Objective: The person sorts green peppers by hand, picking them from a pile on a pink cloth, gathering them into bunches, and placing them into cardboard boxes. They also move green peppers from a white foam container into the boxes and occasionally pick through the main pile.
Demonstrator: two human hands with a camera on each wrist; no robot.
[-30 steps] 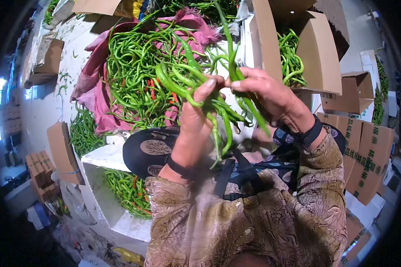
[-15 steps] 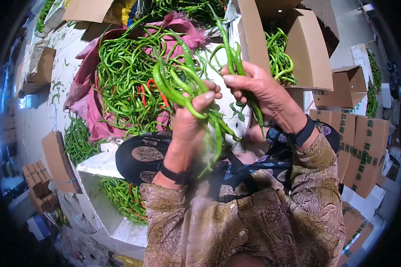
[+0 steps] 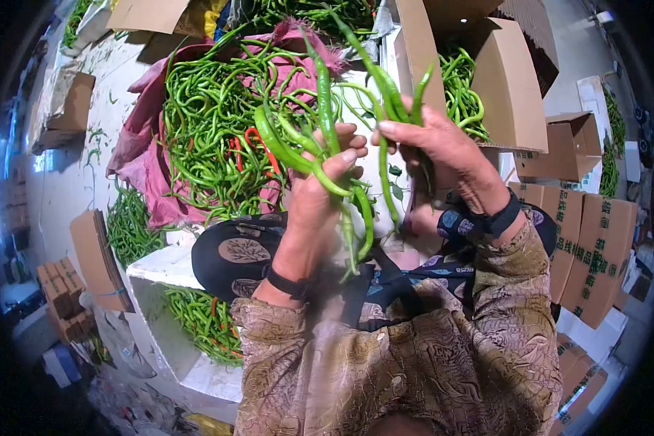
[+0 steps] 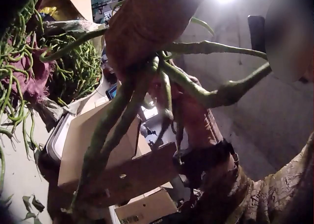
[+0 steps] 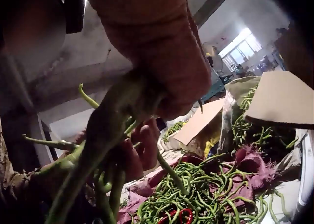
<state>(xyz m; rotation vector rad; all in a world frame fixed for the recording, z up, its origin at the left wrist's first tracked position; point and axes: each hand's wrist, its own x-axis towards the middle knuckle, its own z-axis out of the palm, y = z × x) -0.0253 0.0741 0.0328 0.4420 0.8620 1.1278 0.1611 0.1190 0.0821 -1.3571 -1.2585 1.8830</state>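
In the head view the left hand grips a bunch of long green peppers, thumb across them, tips pointing up and tails hanging below. To its right, the right hand pinches several green peppers between thumb and fingers. A small gap separates the hands. The left wrist view shows peppers hanging below the left hand; in the right wrist view a pepper hangs from the right hand, whose fingertips are hidden.
Beyond the hands lies a pepper heap with a few red ones, on pink cloth. An open cardboard box with peppers stands at the right; a white foam box with peppers is at lower left. Printed cartons stand far right.
One upright pepper now stands straighter at the left hand. The right hand's peppers have tilted leftward and spread, one now hanging lower between the hands. The view has shifted slightly.
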